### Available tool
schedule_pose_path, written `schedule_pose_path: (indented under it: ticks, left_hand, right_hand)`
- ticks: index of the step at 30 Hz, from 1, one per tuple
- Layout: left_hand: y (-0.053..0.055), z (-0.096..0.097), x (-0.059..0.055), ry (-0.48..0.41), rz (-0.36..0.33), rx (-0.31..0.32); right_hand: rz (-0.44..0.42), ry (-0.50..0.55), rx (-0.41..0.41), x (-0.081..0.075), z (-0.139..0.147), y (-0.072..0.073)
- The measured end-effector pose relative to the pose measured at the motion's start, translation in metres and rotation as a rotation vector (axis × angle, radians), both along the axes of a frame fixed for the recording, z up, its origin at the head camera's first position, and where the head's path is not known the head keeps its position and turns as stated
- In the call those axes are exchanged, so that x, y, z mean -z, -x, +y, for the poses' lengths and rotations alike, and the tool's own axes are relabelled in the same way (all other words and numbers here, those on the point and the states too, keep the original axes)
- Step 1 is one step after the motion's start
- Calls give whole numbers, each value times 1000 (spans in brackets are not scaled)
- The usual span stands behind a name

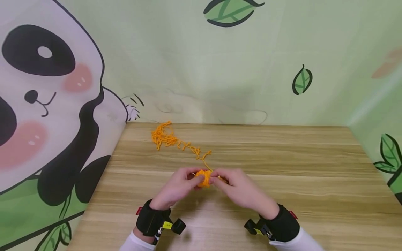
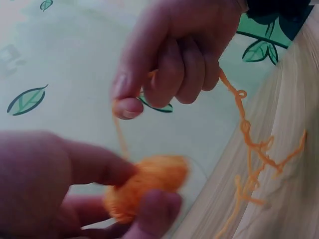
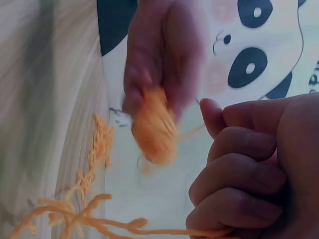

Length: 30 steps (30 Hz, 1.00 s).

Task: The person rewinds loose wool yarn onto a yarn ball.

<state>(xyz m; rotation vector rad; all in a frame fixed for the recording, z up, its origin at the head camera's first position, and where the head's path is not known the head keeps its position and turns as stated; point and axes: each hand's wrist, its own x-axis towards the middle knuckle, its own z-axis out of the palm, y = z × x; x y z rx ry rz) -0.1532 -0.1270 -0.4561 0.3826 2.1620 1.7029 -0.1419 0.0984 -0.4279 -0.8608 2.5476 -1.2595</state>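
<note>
A small ball of orange yarn [image 1: 205, 178] is gripped by my left hand [image 1: 179, 188], with fingers and thumb on either side of it in the left wrist view. My right hand [image 1: 240, 188] pinches the yarn strand [image 2: 120, 134] between thumb and forefinger, close beside the ball. Its other fingers are curled, and the yarn passes through them in the right wrist view. From that hand the loose, kinked yarn [image 1: 194, 150] trails over the table to a tangled heap [image 1: 164, 135]. In the right wrist view the ball [image 3: 155, 129] looks blurred.
A wood-grain table [image 1: 298, 167] lies under both hands. Behind it stands a pale green backdrop [image 1: 176, 62] with printed leaves, and a large printed panda [image 1: 84, 69] fills the left side. Each wrist carries a black strap [image 1: 281, 223] with a small camera.
</note>
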Motion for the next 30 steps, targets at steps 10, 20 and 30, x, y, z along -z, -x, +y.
schedule_pose_path:
  ticks: [10, 20, 30]
  left_hand:
    - [0, -3, -3, -365, -127, -117]
    - [-5, -5, -7, -298, -162, 140]
    - [-7, -3, -10, -227, -167, 256]
  right_hand:
    - [-46, -29, -71, 18, -12, -16]
    - [-160, 60, -30, 35, -1, -2]
    - [-136, 64, -32, 27, 10, 11]
